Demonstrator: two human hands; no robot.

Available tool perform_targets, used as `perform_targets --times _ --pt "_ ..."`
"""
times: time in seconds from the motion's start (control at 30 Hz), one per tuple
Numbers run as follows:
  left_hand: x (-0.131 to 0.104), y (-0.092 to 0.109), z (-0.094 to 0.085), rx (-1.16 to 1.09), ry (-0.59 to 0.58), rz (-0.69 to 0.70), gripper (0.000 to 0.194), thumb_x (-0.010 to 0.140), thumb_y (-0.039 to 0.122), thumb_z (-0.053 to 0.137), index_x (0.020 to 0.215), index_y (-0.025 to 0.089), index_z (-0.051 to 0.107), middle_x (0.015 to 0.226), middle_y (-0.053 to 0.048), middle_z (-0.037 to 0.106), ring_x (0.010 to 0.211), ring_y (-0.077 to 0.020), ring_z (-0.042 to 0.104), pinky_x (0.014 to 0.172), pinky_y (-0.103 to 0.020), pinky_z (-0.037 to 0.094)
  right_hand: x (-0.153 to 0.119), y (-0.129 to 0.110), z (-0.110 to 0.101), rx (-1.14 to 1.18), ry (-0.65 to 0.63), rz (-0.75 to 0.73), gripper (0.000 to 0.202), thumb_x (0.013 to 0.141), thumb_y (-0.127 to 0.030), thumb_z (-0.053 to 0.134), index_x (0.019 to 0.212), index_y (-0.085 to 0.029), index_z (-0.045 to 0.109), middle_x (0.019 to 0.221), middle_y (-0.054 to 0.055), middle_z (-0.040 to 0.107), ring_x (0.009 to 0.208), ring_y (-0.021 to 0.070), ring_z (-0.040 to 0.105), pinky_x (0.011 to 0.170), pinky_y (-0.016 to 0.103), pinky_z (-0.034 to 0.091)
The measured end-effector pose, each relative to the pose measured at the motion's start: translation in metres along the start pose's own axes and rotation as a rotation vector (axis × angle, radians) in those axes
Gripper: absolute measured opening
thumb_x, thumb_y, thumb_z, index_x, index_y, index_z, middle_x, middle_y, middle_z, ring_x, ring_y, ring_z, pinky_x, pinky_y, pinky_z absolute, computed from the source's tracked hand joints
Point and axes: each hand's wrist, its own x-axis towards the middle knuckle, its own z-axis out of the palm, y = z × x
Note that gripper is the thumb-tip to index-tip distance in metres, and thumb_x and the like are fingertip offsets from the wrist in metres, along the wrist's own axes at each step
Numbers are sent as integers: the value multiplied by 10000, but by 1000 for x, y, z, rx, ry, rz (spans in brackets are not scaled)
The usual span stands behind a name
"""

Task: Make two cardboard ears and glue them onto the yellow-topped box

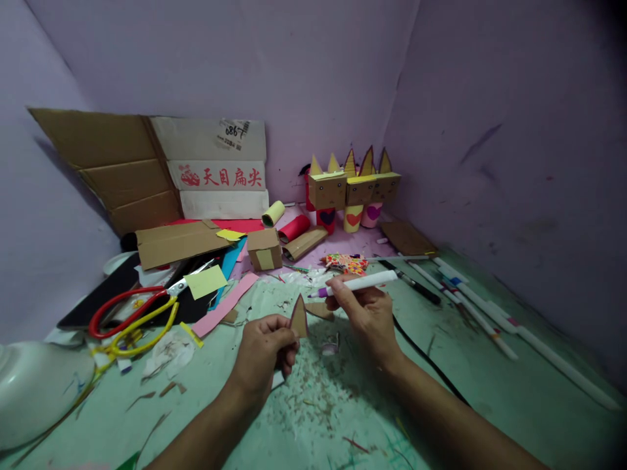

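My left hand [269,349] pinches a small pointed cardboard ear [299,317] by its lower edge, tip upward. A dark purple line runs along the ear's edges. In my right hand [365,316] is a white marker [365,282] with an uncapped purple tip, held close to the right of the ear and apart from it. Behind the ear, a leaf-shaped cardboard piece [321,311] lies on the green table [343,405]. Paper scraps and crumbs are strewn beneath my hands.
Cardboard box-headed figures [327,191] with pointed ears stand at the back. Red-and-yellow-handled scissors [130,313], a pink paper strip [225,305] and a small cardboard box [264,249] lie left. Several white markers [490,313] lie right, near a black cable [426,359]. A white container [42,391] is at far left.
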Motion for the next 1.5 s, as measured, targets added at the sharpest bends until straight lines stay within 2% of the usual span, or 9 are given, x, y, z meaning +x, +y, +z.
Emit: perform_targets --times 0.2,0.43,0.63,0.77,1.0,1.2,1.33,1.4,1.5 --pt "0 0 -1 -32 -6 28 140 521 212 651 522 141 531 430 28 509 327 -59 392 312 -172 292 -1 2 2 187 -15 138 203 765 -355 597 870 -182 609 600 -14 613 523 120 567 534 259 472" --pt "0 -4 -2 -73 -40 99 160 600 269 646 567 137 562 407 29 486 342 -64 392 347 -176 305 -11 7 13 294 -319 321 387 560 -145 678 907 -218 524 701 -37 597 600 120 562 552 231 430" --pt "1 -6 -5 -20 -61 147 169 621 250 647 736 136 598 500 23 534 415 -83 444 370 -181 338 -11 3 16 234 -263 342 317 546 -111 594 837 -203 508 579 -78 502 494 84 446 454 191 334" --pt "1 0 -8 -22 -14 270 231 589 201 675 803 150 605 697 5 597 541 -90 504 452 -188 414 -11 5 14 120 -363 344 293 561 -140 631 822 -188 506 559 -78 487 478 77 407 455 198 314" --pt "1 3 -9 42 11 182 91 556 169 622 632 141 580 493 40 514 413 -57 427 386 -162 308 -11 15 7 34 -495 236 338 618 -154 633 929 -197 509 651 -55 524 529 90 439 482 206 334" --pt "1 -2 -7 57 0 144 78 559 191 600 605 152 550 469 51 475 393 -63 417 371 -169 267 -11 5 9 155 -370 308 371 598 -138 605 943 -211 491 674 -55 521 539 90 443 475 206 322" --pt "-3 9 -6 198 -24 204 108 580 233 609 635 146 575 497 43 487 438 -72 422 423 -188 320 -11 2 12 207 -320 384 372 587 -185 668 924 -204 511 668 -42 565 560 106 481 497 222 344" --pt "-6 25 -14 336 35 288 173 575 258 635 700 140 610 556 27 533 476 -79 439 454 -198 342 -9 5 9 223 -274 384 362 597 -199 685 924 -210 530 664 -45 572 557 105 491 506 226 357" --pt "-9 52 -37 505 248 451 193 576 272 646 719 144 626 634 2 586 550 -101 495 524 -214 388 -5 11 4 250 -190 353 368 622 -203 707 955 -222 552 697 -44 584 594 115 538 562 248 411"
